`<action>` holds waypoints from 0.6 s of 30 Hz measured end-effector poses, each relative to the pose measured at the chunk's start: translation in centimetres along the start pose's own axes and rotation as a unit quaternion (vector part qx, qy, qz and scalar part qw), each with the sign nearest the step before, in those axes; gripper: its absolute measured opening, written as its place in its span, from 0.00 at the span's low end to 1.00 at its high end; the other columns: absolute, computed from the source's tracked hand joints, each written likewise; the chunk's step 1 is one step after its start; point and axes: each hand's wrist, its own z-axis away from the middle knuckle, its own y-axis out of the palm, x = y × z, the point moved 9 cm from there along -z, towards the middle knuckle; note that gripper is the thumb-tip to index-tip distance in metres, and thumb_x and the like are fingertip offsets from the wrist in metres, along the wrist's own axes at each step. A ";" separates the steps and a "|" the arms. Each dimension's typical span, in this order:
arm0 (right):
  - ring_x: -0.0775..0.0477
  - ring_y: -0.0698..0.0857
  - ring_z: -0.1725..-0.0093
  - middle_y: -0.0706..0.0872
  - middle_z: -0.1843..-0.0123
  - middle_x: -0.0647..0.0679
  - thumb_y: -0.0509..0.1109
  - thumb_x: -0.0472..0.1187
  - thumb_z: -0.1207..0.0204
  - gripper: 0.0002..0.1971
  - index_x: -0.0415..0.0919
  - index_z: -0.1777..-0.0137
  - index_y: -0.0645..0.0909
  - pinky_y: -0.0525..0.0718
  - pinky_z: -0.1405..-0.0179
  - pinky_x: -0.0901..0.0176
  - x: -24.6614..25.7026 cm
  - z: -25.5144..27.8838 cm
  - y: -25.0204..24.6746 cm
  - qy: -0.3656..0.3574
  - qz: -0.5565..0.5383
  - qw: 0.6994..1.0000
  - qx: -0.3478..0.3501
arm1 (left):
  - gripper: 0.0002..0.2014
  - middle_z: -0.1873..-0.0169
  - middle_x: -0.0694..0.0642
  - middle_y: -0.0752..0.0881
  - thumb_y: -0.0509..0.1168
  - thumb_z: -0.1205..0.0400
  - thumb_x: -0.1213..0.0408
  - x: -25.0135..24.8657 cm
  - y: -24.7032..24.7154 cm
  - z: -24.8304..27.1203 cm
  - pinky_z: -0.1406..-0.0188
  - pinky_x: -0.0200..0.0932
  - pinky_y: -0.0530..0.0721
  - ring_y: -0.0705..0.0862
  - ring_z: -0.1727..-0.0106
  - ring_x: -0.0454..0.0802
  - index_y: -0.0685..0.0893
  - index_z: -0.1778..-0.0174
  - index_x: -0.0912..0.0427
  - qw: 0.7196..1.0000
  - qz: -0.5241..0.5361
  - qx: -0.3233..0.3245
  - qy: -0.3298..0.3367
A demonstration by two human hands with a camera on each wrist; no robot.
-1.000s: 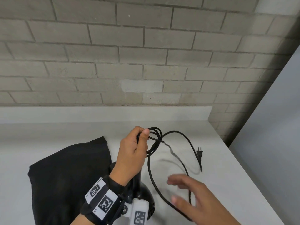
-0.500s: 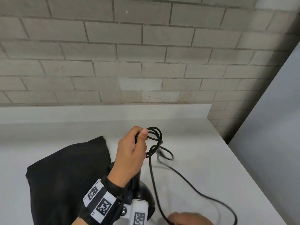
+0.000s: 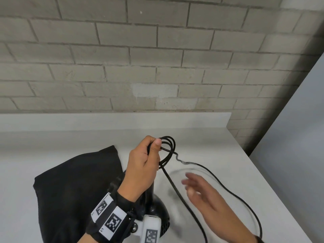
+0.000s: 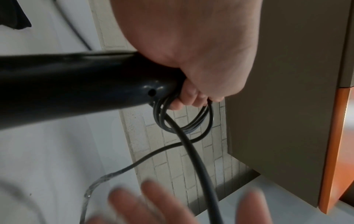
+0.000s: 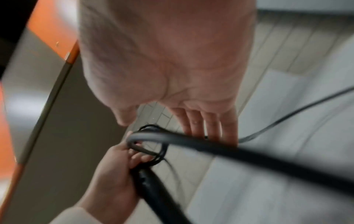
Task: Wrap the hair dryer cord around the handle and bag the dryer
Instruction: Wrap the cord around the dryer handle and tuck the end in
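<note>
The black hair dryer (image 3: pixel 158 210) stands head-down on the white counter (image 3: pixel 206 137). My left hand (image 3: pixel 144 163) grips the top of its handle (image 4: pixel 76 84) and pinches several cord loops (image 3: pixel 169 146) under the thumb. The loose cord (image 3: pixel 220 183) runs from the loops down past my right hand (image 3: pixel 198 188) and out to the right. That hand hovers blurred and open, fingers (image 5: pixel 208 122) straight, with the cord (image 5: pixel 239 151) crossing in front of them. The black bag (image 3: pixel 78 181) lies flat left of the dryer. The plug is out of sight.
A brick wall (image 3: pixel 157 67) rises behind the counter's low backsplash. The counter ends at its right edge (image 3: pixel 263 174), with a grey panel (image 3: pixel 298 137) beyond. An orange-edged cabinet (image 4: pixel 333 151) shows in the wrist views.
My right hand dropped to the bottom edge of the view, then rose back toward the loops. The loose cord swung with it and now trails right. The left hand held still.
</note>
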 end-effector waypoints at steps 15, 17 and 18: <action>0.49 0.84 0.63 0.86 0.67 0.43 0.62 0.44 0.21 0.08 0.53 0.52 0.83 0.80 0.54 0.64 3.8 2.1 0.1 -0.065 -0.065 0.994 0.052 | 0.16 0.80 0.48 0.71 0.57 0.16 0.41 -0.3 0.0 0.0 0.76 0.64 0.78 0.71 0.77 0.58 0.77 0.63 0.46 1.000 -0.011 0.006 0.016; 0.47 0.83 0.66 0.85 0.68 0.42 0.61 0.43 0.20 0.08 0.50 0.50 0.82 0.80 0.58 0.63 3.7 3.7 -0.5 -0.054 -0.054 0.994 0.076 | 0.16 0.80 0.49 0.71 0.57 0.16 0.42 -0.3 0.1 -0.1 0.77 0.64 0.76 0.70 0.77 0.57 0.77 0.63 0.48 1.000 0.000 0.006 0.009; 0.47 0.80 0.68 0.83 0.70 0.43 0.61 0.44 0.21 0.08 0.50 0.49 0.82 0.78 0.62 0.63 3.5 4.3 -0.9 -0.047 -0.042 0.994 0.084 | 0.16 0.80 0.50 0.70 0.57 0.15 0.44 -0.3 0.2 -0.1 0.77 0.63 0.76 0.69 0.78 0.57 0.77 0.63 0.49 1.000 0.002 0.006 0.006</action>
